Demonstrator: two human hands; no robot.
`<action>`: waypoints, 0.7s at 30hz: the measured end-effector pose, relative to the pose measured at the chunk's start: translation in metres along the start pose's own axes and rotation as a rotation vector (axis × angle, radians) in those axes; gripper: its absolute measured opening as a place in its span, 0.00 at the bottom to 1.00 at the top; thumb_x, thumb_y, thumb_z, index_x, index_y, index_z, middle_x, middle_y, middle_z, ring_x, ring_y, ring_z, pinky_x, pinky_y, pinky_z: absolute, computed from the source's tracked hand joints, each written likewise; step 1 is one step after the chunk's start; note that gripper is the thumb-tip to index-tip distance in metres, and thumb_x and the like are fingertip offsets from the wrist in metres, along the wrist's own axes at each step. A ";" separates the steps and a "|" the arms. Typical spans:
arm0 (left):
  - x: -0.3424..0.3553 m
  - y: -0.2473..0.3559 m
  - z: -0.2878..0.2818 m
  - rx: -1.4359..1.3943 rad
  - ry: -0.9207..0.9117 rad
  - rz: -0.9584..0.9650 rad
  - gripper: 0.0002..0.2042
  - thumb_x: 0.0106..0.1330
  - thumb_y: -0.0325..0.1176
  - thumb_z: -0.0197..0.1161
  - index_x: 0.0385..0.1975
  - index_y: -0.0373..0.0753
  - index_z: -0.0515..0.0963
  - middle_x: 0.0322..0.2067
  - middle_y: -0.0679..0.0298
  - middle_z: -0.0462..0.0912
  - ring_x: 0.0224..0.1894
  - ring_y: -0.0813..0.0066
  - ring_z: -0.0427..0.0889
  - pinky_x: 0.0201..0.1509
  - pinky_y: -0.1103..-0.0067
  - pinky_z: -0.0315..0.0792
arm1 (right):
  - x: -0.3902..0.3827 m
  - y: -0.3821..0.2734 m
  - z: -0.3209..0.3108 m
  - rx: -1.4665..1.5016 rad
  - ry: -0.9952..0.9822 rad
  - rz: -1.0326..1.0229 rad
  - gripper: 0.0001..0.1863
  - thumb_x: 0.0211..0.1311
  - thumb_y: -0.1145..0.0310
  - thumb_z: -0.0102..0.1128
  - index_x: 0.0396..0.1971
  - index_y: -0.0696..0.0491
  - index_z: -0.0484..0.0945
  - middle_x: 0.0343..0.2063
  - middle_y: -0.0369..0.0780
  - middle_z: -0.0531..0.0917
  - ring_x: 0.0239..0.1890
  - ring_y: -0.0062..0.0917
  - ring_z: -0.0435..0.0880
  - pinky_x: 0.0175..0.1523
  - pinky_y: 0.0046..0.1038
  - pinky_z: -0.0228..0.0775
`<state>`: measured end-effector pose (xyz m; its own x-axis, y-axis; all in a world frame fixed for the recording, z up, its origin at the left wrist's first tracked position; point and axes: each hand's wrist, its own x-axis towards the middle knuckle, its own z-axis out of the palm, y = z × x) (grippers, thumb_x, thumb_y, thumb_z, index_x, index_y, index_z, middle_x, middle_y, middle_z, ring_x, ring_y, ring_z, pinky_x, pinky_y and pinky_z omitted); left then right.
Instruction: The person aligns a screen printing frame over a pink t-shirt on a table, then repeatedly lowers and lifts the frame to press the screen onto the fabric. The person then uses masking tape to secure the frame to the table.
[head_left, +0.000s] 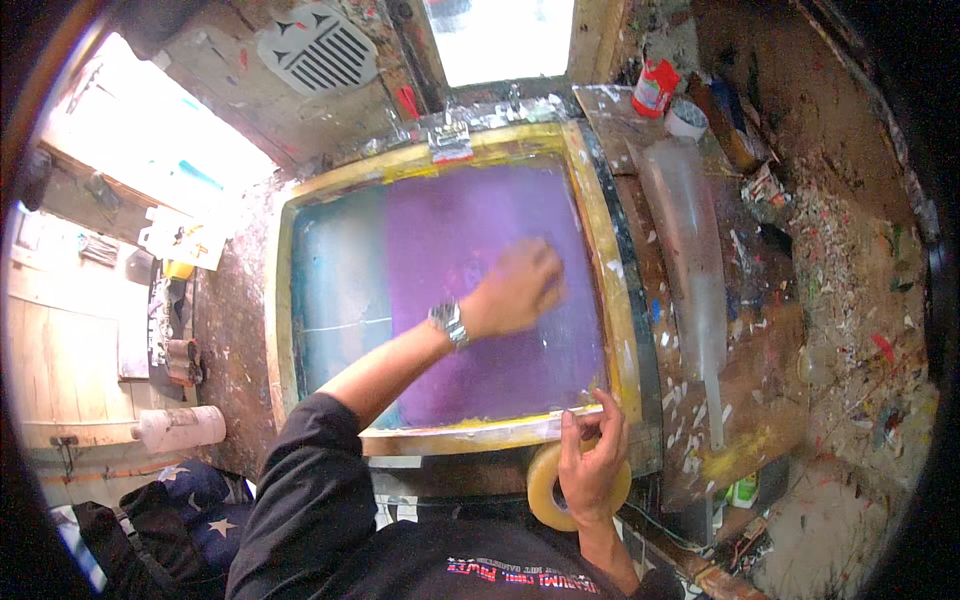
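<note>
A screen printing frame (618, 330) with yellow-stained wooden rims holds mesh that is purple across most of it and bluish on the left. My left hand (510, 285), wearing a metal wristwatch (448, 326), is over the purple mesh with bent, motion-blurred fingers; contact and anything held are unclear. My right hand (590, 460) grips a wide roll of yellowish tape (542, 485) at the frame's lower right edge, thumb and fingertips up by the rim. A metal clamp (450, 142) sits on the frame's top rim.
A paint-stained board (750, 350) on the right carries a long translucent strip (680, 250), a red container (655, 85) and a white tub (686, 118). A white cylindrical container (185, 428) lies at left; dark fabric with stars (200, 510) is below it. Bright openings are at top and left.
</note>
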<state>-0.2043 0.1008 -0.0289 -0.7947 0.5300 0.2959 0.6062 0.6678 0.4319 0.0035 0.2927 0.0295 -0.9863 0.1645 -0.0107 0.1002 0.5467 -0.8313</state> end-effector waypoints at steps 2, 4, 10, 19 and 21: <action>0.041 -0.052 -0.019 0.020 -0.006 -0.194 0.20 0.72 0.45 0.62 0.53 0.34 0.75 0.59 0.44 0.73 0.63 0.41 0.70 0.66 0.52 0.65 | -0.001 -0.002 0.001 0.006 -0.011 0.010 0.26 0.67 0.66 0.70 0.61 0.58 0.74 0.33 0.40 0.81 0.41 0.36 0.78 0.53 0.42 0.68; 0.061 -0.083 -0.025 0.140 0.091 -0.250 0.24 0.72 0.46 0.62 0.59 0.35 0.72 0.63 0.43 0.70 0.67 0.42 0.67 0.71 0.53 0.62 | 0.000 -0.006 0.000 -0.030 -0.034 0.002 0.26 0.67 0.66 0.70 0.61 0.57 0.74 0.33 0.40 0.82 0.41 0.36 0.79 0.53 0.43 0.68; 0.072 -0.083 -0.009 0.302 0.259 -0.253 0.40 0.69 0.48 0.65 0.77 0.39 0.57 0.75 0.42 0.57 0.77 0.40 0.55 0.80 0.52 0.52 | 0.000 -0.002 -0.002 -0.010 -0.020 -0.016 0.25 0.69 0.66 0.68 0.62 0.57 0.73 0.32 0.40 0.82 0.40 0.36 0.80 0.56 0.44 0.68; -0.055 0.061 -0.001 -0.053 -0.173 0.044 0.54 0.62 0.61 0.69 0.80 0.36 0.48 0.81 0.40 0.41 0.83 0.41 0.37 0.84 0.50 0.36 | -0.002 -0.002 -0.007 0.288 0.047 0.028 0.22 0.74 0.66 0.63 0.63 0.58 0.72 0.37 0.39 0.80 0.39 0.25 0.81 0.49 0.32 0.74; -0.067 0.082 0.004 -0.081 -0.209 0.103 0.54 0.63 0.61 0.69 0.80 0.36 0.48 0.81 0.40 0.40 0.83 0.41 0.36 0.84 0.49 0.36 | -0.002 -0.009 -0.006 0.445 0.072 0.061 0.19 0.75 0.69 0.61 0.61 0.58 0.74 0.35 0.35 0.77 0.36 0.19 0.76 0.45 0.26 0.71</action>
<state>-0.1012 0.1217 -0.0166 -0.6998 0.6954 0.1634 0.6727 0.5647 0.4780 0.0048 0.2924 0.0406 -0.9671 0.2512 -0.0415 0.0763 0.1307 -0.9885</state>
